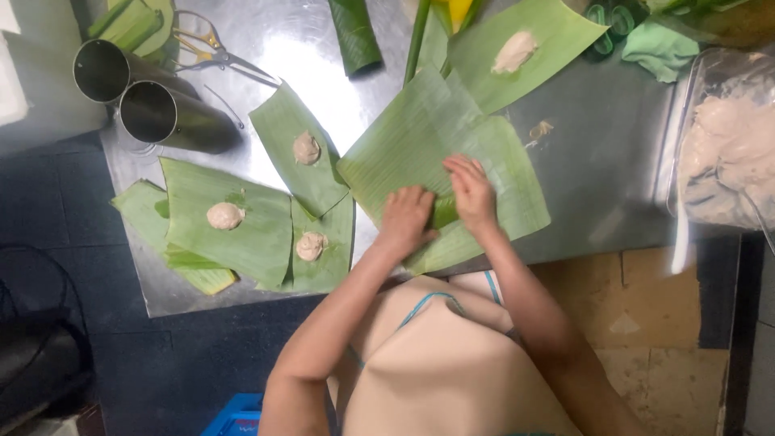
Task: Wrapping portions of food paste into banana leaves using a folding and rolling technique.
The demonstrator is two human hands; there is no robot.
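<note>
Both hands pressing down a big banana leaf, center of the frame

Left hand [406,218] fingers curled, right hand [471,194] fingers flat and close together, both pinching a fold in the banana leaf [436,153] on the steel counter [597,161]. Left of it, smaller leaves with dough lumps [225,215]; metal tubes [161,113] upper left; bag of dough [726,145] far right.

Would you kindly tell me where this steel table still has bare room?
Free: the strip right of the big leaf, up to the bag, and the patch between scissors and rolled leaf. Crowded: the left side, under leaves with dough.
</note>
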